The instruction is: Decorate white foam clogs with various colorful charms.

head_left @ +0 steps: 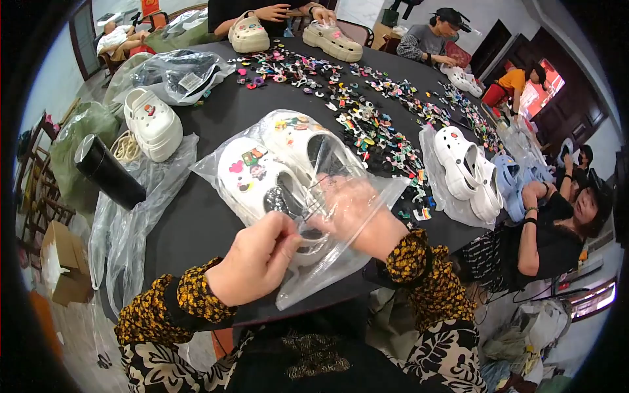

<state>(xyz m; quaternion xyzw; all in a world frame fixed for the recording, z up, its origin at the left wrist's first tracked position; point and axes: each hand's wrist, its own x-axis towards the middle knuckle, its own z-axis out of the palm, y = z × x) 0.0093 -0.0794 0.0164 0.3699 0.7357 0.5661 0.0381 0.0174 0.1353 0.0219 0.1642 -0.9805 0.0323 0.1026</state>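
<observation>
A pair of white clogs (244, 171) decorated with colourful charms lies inside a clear plastic bag (298, 293) in front of me. My left hand (257, 257) pinches the edge of the bag close to the heel openings. Seen through the film, my right hand (350, 208) is inside the bag, its fingers curled at the heel of the right-hand clog; the fingertips are partly hidden. Both toes point away from me, and a dark patch shows inside the left-hand clog.
Loose shoe charms (373, 128) cover the table's middle. At left are a white clog (154, 124), a black cylinder (110, 171) and plastic bags (124, 226). White clogs (457, 160) and blue clogs (509, 187) sit at right, beside a co-worker. Another person handles beige clogs (332, 40) opposite.
</observation>
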